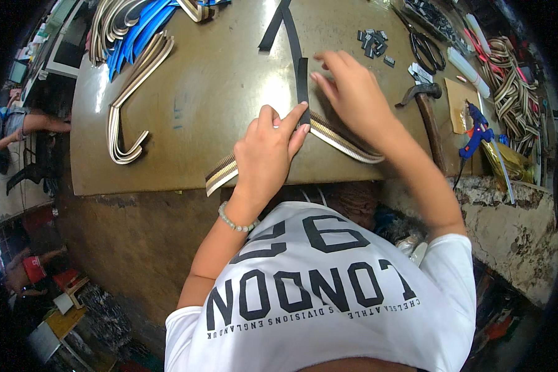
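Note:
My left hand (268, 155) pinches the end of a black strap (302, 77) against a striped beige and brown webbing band (344, 141) near the front edge of the brown worktable (211, 93). The black strap runs away from me up the table. My right hand (353, 93) rests beside it with fingers spread, fingertips pressing on the black strap just to its right. The striped band lies flat across the table edge, partly hidden under my left hand.
A hammer (428, 115) and black scissors (426, 48) lie at the right, with small black clips (373, 43) and a blue glue gun (477, 130). Bent striped straps (133, 93) and blue strips (139, 31) lie at the left. Coiled webbing (514, 93) sits far right.

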`<action>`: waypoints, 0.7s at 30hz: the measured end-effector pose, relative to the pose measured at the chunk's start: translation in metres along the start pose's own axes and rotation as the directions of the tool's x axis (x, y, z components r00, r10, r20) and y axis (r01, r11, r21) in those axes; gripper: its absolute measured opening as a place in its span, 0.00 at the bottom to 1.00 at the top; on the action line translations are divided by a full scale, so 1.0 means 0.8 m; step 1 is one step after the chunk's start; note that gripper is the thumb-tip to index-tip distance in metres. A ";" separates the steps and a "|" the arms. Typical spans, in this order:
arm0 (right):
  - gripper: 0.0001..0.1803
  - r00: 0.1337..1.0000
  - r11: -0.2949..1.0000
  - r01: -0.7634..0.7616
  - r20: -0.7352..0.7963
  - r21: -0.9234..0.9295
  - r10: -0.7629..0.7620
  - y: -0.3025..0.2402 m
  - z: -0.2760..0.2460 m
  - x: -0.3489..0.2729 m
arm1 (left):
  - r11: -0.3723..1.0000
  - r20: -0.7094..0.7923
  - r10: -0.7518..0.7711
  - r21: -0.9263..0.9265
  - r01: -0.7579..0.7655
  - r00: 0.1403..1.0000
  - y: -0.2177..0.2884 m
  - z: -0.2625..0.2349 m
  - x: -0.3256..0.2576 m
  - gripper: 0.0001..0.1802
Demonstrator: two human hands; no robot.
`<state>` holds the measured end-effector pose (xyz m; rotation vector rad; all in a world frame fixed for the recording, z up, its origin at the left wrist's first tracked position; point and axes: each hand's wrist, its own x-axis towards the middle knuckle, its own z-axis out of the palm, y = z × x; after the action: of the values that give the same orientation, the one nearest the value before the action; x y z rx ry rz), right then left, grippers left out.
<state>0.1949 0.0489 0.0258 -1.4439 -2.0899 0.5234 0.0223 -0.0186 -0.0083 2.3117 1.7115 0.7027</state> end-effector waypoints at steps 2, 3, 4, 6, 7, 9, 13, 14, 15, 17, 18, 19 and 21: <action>0.14 0.986 0.987 0.159 -0.050 -0.003 -0.159 -0.009 0.003 -0.039 | 1.000 0.000 0.003 -0.021 -0.003 1.000 -0.002 0.000 0.000 0.16; 0.16 0.965 0.966 0.258 -0.042 0.001 -0.258 -0.013 0.010 -0.059 | 0.999 -0.018 0.014 -0.042 -0.015 1.000 -0.003 0.000 -0.001 0.16; 0.24 0.977 0.977 0.212 0.043 -0.029 -0.211 -0.017 0.020 -0.079 | 0.996 -0.016 -0.007 -0.086 0.005 1.000 -0.006 0.000 0.000 0.15; 0.27 0.967 0.950 0.249 0.101 -0.187 -0.234 -0.012 0.035 -0.105 | 0.982 -0.030 -0.032 -0.189 0.026 0.999 -0.012 0.000 0.000 0.13; 0.29 0.962 0.927 0.270 0.107 -0.260 -0.250 -0.010 0.041 -0.115 | 0.981 -0.041 -0.018 -0.192 0.009 0.999 -0.014 0.001 0.000 0.13; 0.29 0.970 0.940 0.240 0.102 -0.241 -0.222 -0.009 0.045 -0.124 | 0.980 -0.035 -0.015 -0.196 0.008 0.999 -0.015 0.002 -0.002 0.13; 0.30 0.973 0.934 0.224 0.114 -0.279 -0.200 -0.029 0.036 -0.111 | 0.958 -0.011 -0.079 -0.278 0.073 0.997 -0.013 0.003 -0.003 0.11; 0.30 0.974 0.944 0.214 0.132 -0.252 -0.185 -0.035 0.031 -0.106 | 0.956 -0.013 -0.087 -0.284 0.080 0.996 -0.013 0.003 -0.002 0.11; 0.30 0.973 0.952 0.210 0.147 -0.223 -0.180 -0.036 0.024 -0.102 | 0.954 -0.013 -0.099 -0.287 0.091 0.995 -0.013 0.003 -0.002 0.11; 0.26 0.958 0.971 0.228 0.193 -0.065 -0.212 -0.022 0.009 -0.099 | 0.959 -0.012 -0.089 -0.271 0.082 0.996 -0.013 0.001 -0.002 0.12; 0.24 0.948 0.976 0.208 0.231 0.063 -0.217 -0.003 -0.004 -0.099 | 0.962 -0.008 -0.084 -0.261 0.079 0.996 -0.013 0.001 -0.002 0.12; 0.20 0.978 0.944 -0.091 0.205 0.317 0.025 0.019 -0.026 -0.112 | 0.963 -0.006 -0.077 -0.261 0.072 0.997 -0.013 0.000 -0.002 0.13; 0.20 0.946 0.958 -0.155 -0.316 -0.242 0.073 0.076 -0.055 -0.130 | 0.962 -0.012 -0.074 -0.266 0.069 0.997 -0.014 -0.001 -0.003 0.15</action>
<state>0.2959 -0.0270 0.0021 -1.6842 -1.8873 0.0535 0.0115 -0.0172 -0.0131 2.0583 1.5903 0.8857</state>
